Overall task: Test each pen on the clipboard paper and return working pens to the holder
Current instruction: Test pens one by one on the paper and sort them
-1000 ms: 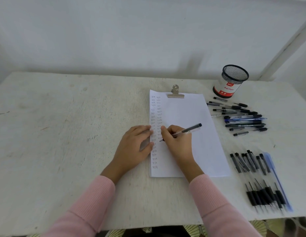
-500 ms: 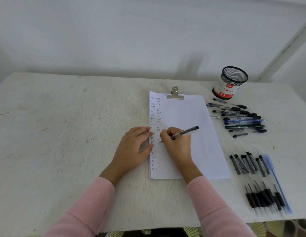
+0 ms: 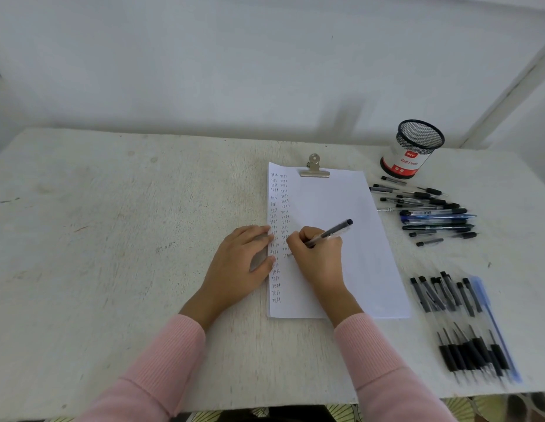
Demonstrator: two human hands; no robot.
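- Right hand (image 3: 318,257) grips a black-capped pen (image 3: 329,234) w/ curled fingers; tip down on the paper (image 3: 341,239), in the 2nd column of small handwritten "test" marks, approx. mid-sheet. Barrel slants up & to the right.
- Left hand (image 3: 237,266) lies flat, fingers straight, holding nothing; palm on the tabletop (image 3: 113,239), fingertips pressing the paper's left edge, just beside the right hand.
- Paper sits under the metal clip (image 3: 314,169) of the clipboard; 2 columns of marks run down its left side, the rest is blank.
- Mesh pen holder (image 3: 412,150), red & white label reading "Ball Pens", stands upright at the far right, beyond the paper's top-right corner. Cannot tell if anything is inside.
- Loose pens (image 3: 432,213), black & blue, lie in a pile near the holder, right of the paper.
- 2nd group of black pens (image 3: 459,324) lies nearer the front right edge, in rough rows on a clear sleeve; blurred.
- Both forearms in pink sleeves (image 3: 161,367).
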